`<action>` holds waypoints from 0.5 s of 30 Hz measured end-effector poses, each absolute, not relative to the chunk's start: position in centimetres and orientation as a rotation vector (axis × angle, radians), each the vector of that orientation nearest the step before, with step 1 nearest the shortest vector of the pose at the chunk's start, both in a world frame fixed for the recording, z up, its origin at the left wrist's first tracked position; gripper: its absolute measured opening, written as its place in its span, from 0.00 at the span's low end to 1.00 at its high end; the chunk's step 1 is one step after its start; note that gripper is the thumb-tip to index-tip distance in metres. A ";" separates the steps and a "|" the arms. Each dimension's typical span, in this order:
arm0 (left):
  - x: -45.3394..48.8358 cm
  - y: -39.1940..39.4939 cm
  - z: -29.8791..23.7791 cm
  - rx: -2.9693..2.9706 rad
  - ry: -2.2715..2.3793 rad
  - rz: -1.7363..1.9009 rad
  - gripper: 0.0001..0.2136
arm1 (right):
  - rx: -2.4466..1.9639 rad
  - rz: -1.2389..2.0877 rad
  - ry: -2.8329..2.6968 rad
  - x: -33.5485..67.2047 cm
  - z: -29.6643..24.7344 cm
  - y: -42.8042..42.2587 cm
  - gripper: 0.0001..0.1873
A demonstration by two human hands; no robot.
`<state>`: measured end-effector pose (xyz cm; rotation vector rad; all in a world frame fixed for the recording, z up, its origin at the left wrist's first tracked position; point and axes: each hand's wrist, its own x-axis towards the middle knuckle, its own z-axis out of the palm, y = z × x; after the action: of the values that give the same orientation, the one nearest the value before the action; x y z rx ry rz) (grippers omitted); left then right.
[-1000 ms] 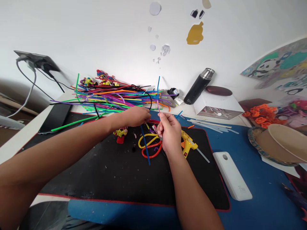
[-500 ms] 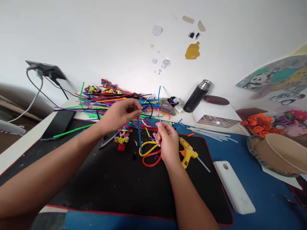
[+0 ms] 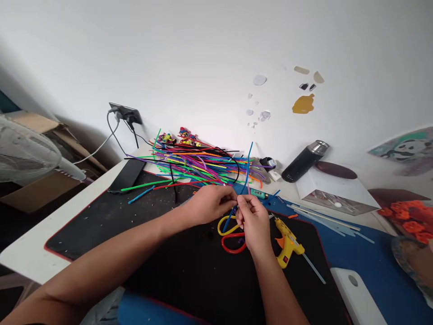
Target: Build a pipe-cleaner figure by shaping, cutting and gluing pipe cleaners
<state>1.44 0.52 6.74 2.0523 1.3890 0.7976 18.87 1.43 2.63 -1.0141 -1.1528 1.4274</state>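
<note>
Pink stem [image 3: 248, 187] is standing up from the right hand [image 3: 256, 225], whose thumb and forefinger are pinching at its lower end, above the black mat [image 3: 101, 225]. Left hand [image 3: 210, 205] is reaching across from the other side, thumb and forefinger drawn together right at the right fingertips; I cannot tell whether it is gripping anything. Blue stem [image 3: 249, 163] is rising taller just beside the pink one. Another blue length [image 3: 228, 221] is showing below the fingers, slanting down by the scissors [image 3: 233, 252], whose yellow and red loops are lying under the hands; the hands are hiding whether both blue parts are joined.

To the right, a yellow glue gun [image 3: 289, 250] is lying on the mat, a pale stick jutting from it. Behind the hands, a pile [image 3: 203, 162] of coloured stems is spreading along the wall. Black phone [image 3: 126, 176] is lying left of it; a flask [image 3: 301, 164] is resting beside a white box [image 3: 313, 184] on the right.
</note>
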 end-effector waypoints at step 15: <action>1.2 7.7 4.6 2.578 1.334 0.057 0.13 | -0.958 1.457 -1.115 19.4 2.5 1.7 0.22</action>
<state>1.15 7.66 4.62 2.5776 1.3338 0.0574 19.41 1.67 2.49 -0.9579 -1.1147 1.4569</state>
